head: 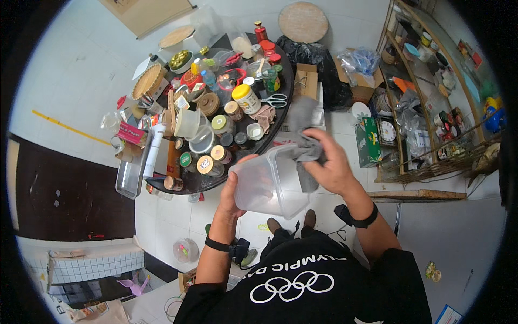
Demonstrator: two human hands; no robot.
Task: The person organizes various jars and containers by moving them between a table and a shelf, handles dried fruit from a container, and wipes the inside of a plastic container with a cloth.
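My left hand [232, 190] grips a clear plastic container [257, 186] by its base end, with the thumb on the near side and the other fingers partly hidden behind it. The container is tilted on its side, its rim turned to the right. A grey cloth [308, 150] is bunched in my right hand [334, 162], and part of it touches the container's rim. One end of the cloth flares upward and looks blurred; another part hangs below the hand.
Ahead stands a round black table [285, 77] crowded with jars, plastic tubs and bottles. Scissors [275, 100] and a pinkish-brown cloth [265, 117] lie near its right edge. To the right are a loaded shelf rack [390, 121] and a green box [367, 141]. A cardboard box [306, 79] stands beyond the table.
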